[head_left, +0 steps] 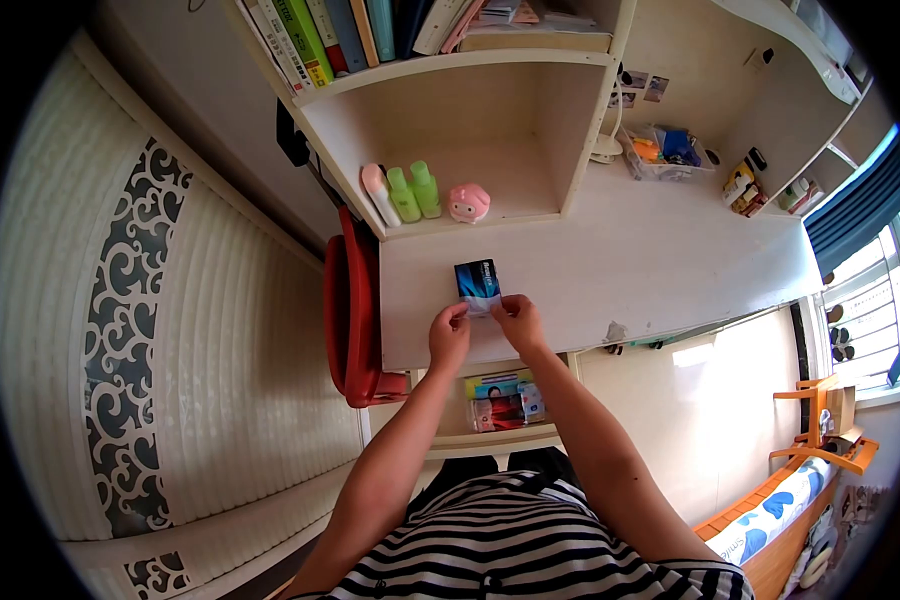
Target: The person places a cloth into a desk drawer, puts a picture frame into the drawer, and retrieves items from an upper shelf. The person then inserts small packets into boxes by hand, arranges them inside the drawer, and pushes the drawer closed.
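A small dark blue box (478, 281) with light lettering lies on the white desk (590, 270), below the shelf. My left hand (450, 335) is at the box's lower left corner, its fingers closed together against the edge. At the lower right corner, my right hand (520, 323) pinches the box between thumb and fingers. Beneath my forearms an open drawer (450, 412) holds colourful packets (508, 408).
Green bottles (412, 192) and a pink figure (468, 203) stand on the shelf above. A red chair (352, 310) is at the desk's left end. At the back right are a clear bin (667, 152) and a lamp base (606, 150).
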Demonstrator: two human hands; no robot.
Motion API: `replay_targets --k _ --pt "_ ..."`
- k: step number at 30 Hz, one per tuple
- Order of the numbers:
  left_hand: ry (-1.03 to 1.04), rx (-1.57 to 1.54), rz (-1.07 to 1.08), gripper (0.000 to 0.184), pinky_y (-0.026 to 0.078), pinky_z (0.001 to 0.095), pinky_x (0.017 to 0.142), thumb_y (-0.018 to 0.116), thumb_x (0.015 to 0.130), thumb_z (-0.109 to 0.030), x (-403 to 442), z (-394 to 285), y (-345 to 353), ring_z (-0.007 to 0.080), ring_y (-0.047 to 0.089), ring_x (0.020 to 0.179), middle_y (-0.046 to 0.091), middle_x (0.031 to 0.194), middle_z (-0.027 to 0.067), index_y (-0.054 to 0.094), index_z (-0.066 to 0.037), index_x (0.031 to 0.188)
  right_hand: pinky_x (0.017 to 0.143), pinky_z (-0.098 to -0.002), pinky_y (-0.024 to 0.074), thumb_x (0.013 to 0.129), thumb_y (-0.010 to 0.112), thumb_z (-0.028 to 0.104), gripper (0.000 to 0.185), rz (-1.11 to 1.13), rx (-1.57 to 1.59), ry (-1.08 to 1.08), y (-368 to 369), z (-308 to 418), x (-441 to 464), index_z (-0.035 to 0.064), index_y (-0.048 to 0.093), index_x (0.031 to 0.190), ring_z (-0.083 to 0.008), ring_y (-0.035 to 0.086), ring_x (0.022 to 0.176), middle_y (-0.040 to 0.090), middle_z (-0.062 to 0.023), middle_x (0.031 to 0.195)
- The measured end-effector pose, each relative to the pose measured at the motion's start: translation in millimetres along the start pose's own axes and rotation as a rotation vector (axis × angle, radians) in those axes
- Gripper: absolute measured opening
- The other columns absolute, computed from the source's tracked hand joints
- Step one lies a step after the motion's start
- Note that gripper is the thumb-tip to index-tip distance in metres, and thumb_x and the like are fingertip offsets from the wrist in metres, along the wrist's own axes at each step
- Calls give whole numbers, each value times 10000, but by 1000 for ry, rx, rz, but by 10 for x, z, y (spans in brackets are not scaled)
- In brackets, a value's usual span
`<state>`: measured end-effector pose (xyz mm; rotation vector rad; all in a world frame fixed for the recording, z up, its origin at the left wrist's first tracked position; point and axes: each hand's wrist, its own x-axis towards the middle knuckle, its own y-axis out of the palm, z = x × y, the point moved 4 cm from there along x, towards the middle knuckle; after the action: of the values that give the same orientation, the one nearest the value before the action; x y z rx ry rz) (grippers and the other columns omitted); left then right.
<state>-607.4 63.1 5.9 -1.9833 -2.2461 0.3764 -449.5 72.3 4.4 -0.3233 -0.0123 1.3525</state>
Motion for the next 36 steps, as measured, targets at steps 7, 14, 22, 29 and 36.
replay_targets --k 7,14,22,29,36 --pt "-234 -382 88 343 450 233 669 587 858 -121 -61 11 106 91 548 760 590 897 20 542 -5 1177 640 -277 469 743 716 126 270 -62 -62 -68 -70 24 -22 -11 569 923 -136 569 690 615 -67 780" --pt "-277 -406 163 317 432 235 685 591 866 -178 -167 12 51 92 554 807 596 921 -4 560 -62 1159 600 -238 441 777 653 32 192 -37 83 -186 -136 47 -74 18 546 935 -91 520 645 574 -17 741" --pt "-253 -453 227 310 412 225 673 623 866 -274 -355 -66 -196 82 563 781 605 874 -22 577 -61 1086 672 -224 428 864 579 63 161 327 412 -24 -505 97 -457 50 497 1003 -74 520 761 558 -4 827" --pt "-206 -344 394 188 396 186 622 642 862 -184 -733 86 -269 33 479 681 561 761 -45 610 -22 952 697 -215 411 856 572 40 151 454 349 128 -603 -83 -767 31 529 1001 -64 496 751 547 16 816" --pt "-305 -243 466 195 414 202 621 642 856 -187 -1019 512 -289 55 495 668 568 746 -28 607 -11 933 677 -234 457 790 656 46 243 309 99 118 -526 -502 -990 5 549 1004 -81 542 755 577 -9 816"
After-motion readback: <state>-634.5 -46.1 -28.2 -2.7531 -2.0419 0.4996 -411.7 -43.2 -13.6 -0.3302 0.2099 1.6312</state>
